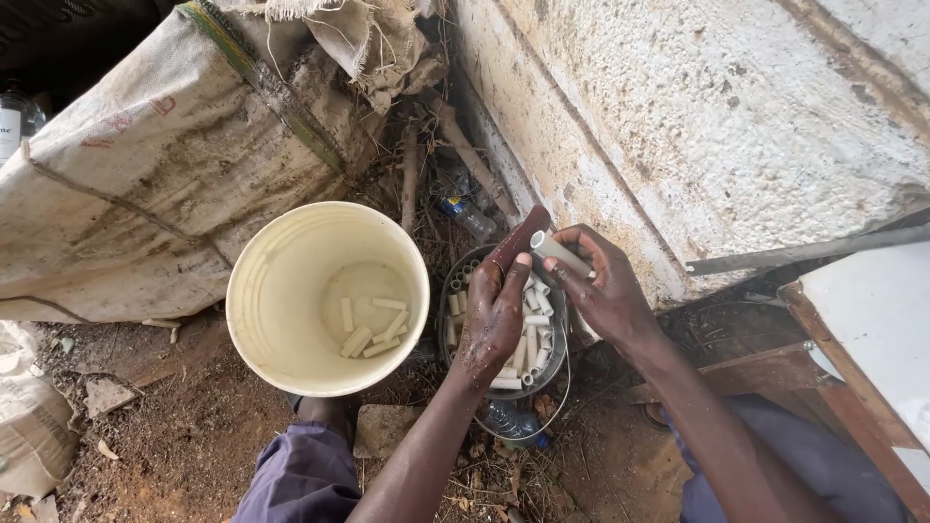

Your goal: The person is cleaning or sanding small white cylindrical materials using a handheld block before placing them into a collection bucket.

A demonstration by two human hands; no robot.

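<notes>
My left hand grips a dark reddish-brown flat tool, its tip against a short white tube piece. My right hand holds that tube piece just above a small dark bucket filled with several similar white tube pieces. To the left stands a cream plastic bucket with several white tube pieces lying on its bottom.
A large dirty woven sack leans behind the cream bucket. A rough whitewashed wall rises at right, with a white board on a wooden frame beside it. Plastic bottles and sticks litter the dirt ground.
</notes>
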